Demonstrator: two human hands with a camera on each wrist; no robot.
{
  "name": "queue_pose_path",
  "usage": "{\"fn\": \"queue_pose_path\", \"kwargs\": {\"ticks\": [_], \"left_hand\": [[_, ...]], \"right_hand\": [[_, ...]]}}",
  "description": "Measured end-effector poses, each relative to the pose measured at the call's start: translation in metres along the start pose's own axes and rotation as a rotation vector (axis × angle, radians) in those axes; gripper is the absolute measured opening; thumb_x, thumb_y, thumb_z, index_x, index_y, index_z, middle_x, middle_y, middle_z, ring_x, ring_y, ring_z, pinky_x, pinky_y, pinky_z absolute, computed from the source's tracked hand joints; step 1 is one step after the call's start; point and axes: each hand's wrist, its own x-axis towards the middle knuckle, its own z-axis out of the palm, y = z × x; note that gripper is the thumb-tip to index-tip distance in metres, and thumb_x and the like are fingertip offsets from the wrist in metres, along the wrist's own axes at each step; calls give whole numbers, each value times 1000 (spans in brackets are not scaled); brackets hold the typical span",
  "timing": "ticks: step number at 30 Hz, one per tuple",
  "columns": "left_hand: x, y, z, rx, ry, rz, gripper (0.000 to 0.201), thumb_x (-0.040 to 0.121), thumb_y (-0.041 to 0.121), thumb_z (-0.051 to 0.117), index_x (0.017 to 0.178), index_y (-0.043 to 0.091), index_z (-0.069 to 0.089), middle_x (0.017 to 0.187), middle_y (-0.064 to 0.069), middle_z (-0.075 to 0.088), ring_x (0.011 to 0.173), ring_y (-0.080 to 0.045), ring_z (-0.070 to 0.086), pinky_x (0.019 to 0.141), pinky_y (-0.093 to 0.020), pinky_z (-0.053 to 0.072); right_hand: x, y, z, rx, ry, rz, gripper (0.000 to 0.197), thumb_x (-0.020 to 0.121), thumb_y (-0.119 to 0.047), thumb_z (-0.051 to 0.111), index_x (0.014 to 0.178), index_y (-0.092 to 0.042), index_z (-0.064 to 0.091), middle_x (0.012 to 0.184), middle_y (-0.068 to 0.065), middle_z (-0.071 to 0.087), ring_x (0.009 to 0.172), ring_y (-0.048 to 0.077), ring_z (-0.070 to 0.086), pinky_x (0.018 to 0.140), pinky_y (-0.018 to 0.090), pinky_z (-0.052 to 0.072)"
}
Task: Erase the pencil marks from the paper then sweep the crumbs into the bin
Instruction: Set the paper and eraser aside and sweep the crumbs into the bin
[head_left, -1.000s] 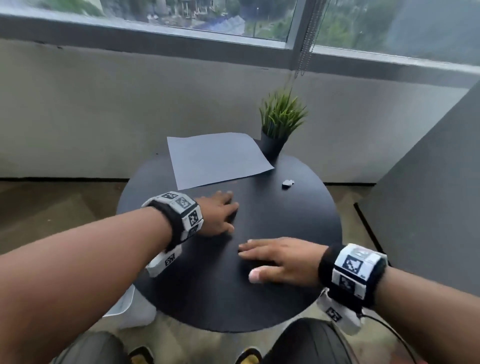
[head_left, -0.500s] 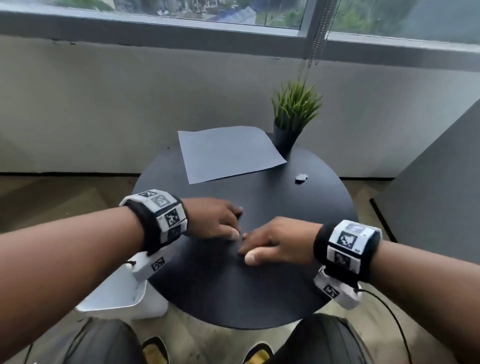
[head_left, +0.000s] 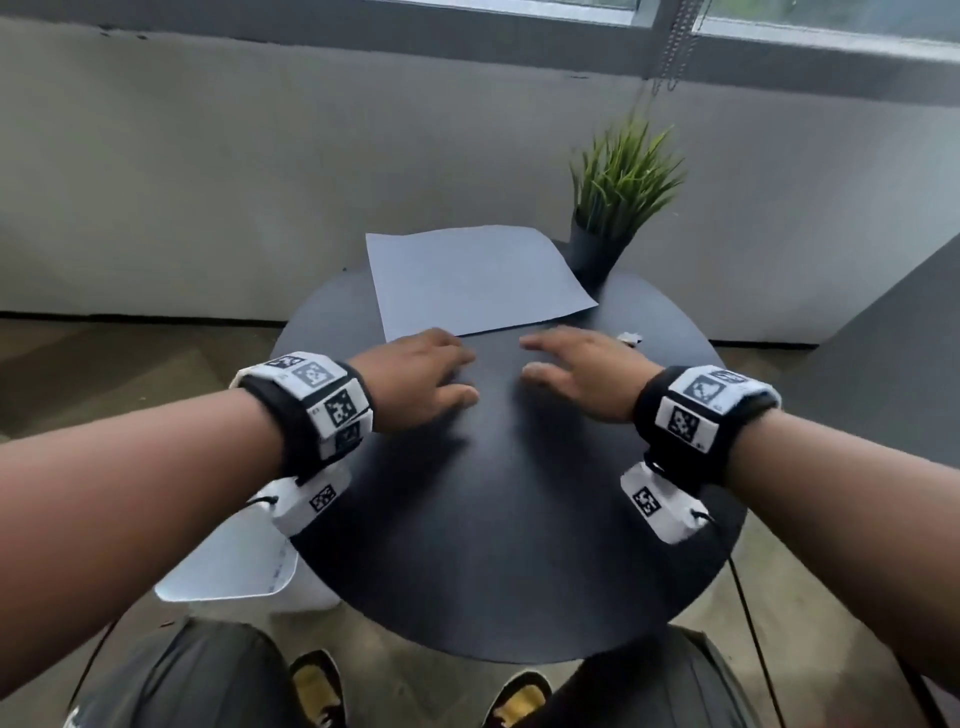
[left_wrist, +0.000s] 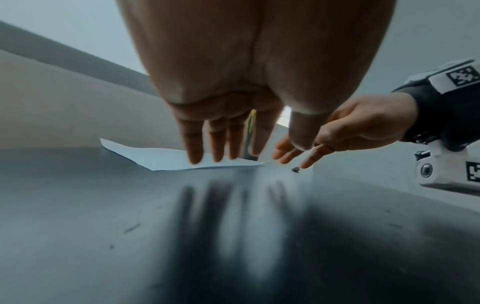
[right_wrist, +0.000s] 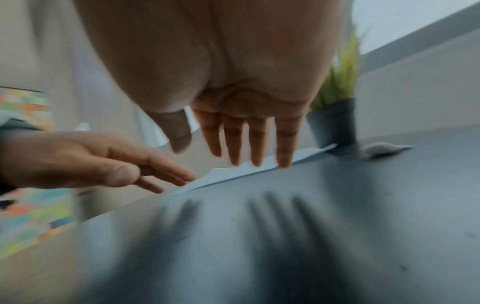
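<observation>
Both hands out over the table, palms down, nothing held. Left hand (head_left: 415, 376): fingers straight and loosely spread, tips at the near edge of the paper (head_left: 475, 283); left wrist view shows the fingertips (left_wrist: 194, 158) over that edge, can't tell if they touch it. Right hand (head_left: 582, 374): fingers straight, slightly fanned, tips just short of the paper's near edge in the head view; contact with the tabletop can't be told. Hands are near each other, not touching.

Largest down:
- Round black table (head_left: 498, 545), dull sheen, hand shadows on it.
- White bin (head_left: 234, 566) on the floor at the table's left edge, partly hidden under the left wrist.
- Paper lies flat on the far half of the table, far edge overhanging the rim, near right corner pointing toward the plant. Pencil marks too faint to make out.
- Potted plant (head_left: 621, 192), green grass blades in a dark pot, at the far right of the table, just beside the paper's right edge.
- Eraser (head_left: 630, 339), small and pale, on the table just right of the right hand's fingers, apart from the paper.
- Crumbs: a few specks on the tabletop in the wrist views, too small to identify.
</observation>
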Motion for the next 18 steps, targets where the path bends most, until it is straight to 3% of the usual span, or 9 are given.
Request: {"fn": "queue_pose_path", "kwargs": {"ticks": [3,5,7,8,10,12,13,15,18], "left_hand": [[5,3,9,94,-169,-15,81,85,75,41,145,20,38,154,-6,25,144,-28,26,117,-40,27],[-3,8,8,92,-231,119,75,85,73,40,135,19,53,149,-7,39,138,-25,37,111,-38,32],[-9,7,1,-43,-112,211,57,89,68,41,102,20,70,110,-1,67,103,-19,60,88,-32,44],[-11,5,-4,-86,-22,193,48,92,63,46,92,21,71,95,2,69,90,-17,61,81,-30,44],[-14,-4,-5,-58,60,78,42,94,58,49,116,27,67,120,0,64,114,-18,57,97,-31,42],[-21,-12,4,38,-123,-58,77,88,70,46,151,26,34,160,-7,24,148,-24,21,119,-39,22],[-27,-11,11,82,-210,-55,92,83,78,41,156,25,20,164,-7,7,152,-25,5,122,-44,13],[-47,0,23,142,-309,42,110,68,90,26,157,28,10,165,-5,-8,152,-23,-9,122,-49,5],[-75,21,28,60,-391,252,93,77,84,31,152,30,33,166,0,6,152,-16,0,123,-43,7]], "right_hand": [[24,10,19,-117,-56,201,63,93,-55,44,143,-16,39,153,4,33,143,25,27,116,38,22],[22,-1,31,-214,-163,149,73,88,-67,39,146,-24,30,158,-2,19,147,26,16,115,52,22],[8,-19,38,-247,-265,-62,74,88,-67,40,149,-28,27,161,-4,14,148,21,12,117,51,21],[-3,-28,37,-191,-317,-184,67,88,-66,41,145,-30,37,157,-5,26,145,17,22,116,45,26],[-21,-34,25,62,-350,-255,45,89,-61,47,120,-32,63,125,-15,61,119,3,53,104,31,42],[-25,-20,12,240,-179,-120,32,93,-50,53,113,-30,68,111,-15,68,106,1,59,100,28,44],[-27,-8,9,194,-102,-20,38,94,-48,52,125,-29,61,128,-9,62,120,5,53,109,29,37],[-37,5,15,-57,-148,191,66,92,-57,46,149,-25,32,160,1,22,146,17,20,120,37,17],[-73,-13,45,-258,-328,204,97,79,-79,37,154,-28,2,161,-9,-16,149,19,-12,115,60,9]]}}
